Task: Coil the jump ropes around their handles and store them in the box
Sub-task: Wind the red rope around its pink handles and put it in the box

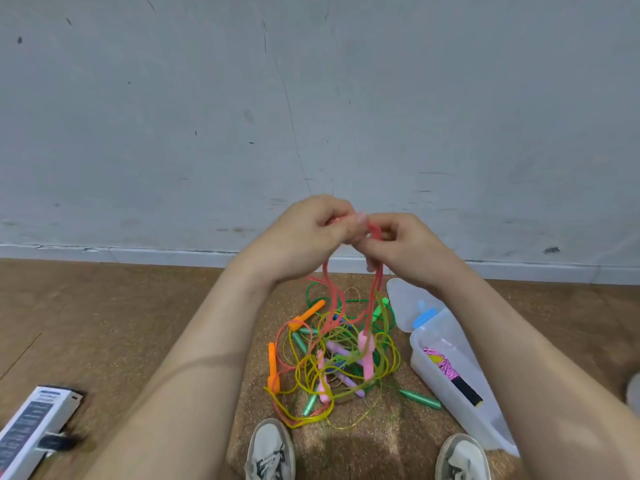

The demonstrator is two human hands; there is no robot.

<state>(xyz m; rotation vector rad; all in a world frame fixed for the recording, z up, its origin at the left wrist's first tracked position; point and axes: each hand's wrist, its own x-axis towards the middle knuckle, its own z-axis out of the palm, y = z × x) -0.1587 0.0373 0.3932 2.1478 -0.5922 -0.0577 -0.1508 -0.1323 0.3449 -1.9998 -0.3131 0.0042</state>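
Jump ropes (pixel 346 362) lie in a loose, many-coloured tangle of thin cords and short handles on the cork mat, directly below your two raised hands. Your left hand (pixel 304 233) and right hand (pixel 408 247) meet fingertip to fingertip in front of you. Each pinches the top of a coral-red plastic cord (pixel 376 289). Several strands of it drop from both hands straight down into the heap. Its handles are somewhere in that heap, and which ones they are cannot be told.

Below your right hand and to its outer side stands the translucent plastic box (pixel 464 420) with its lid open. One pink-and-white braided rope with a black handle (pixel 445 367) already lies inside.

The main risk is the tangle itself. The coral-red strands thread through loops of yellow plastic cord (pixel 304 423) beneath your hands. A firm upward pull would likely cinch those loops into knots rather than free the rope. It could also drag the whole heap up, so that an orange plastic handle (pixel 273 365) below your left hand, or a green one nearer the box, swings loose and knocks the box wall.

Your grip is only a fingertip pinch on slick cord. If a buried handle snags, the strands may slip out and fall back into the heap. Some loops also lie close to your shoes, and a foot on one would stop the rope short.
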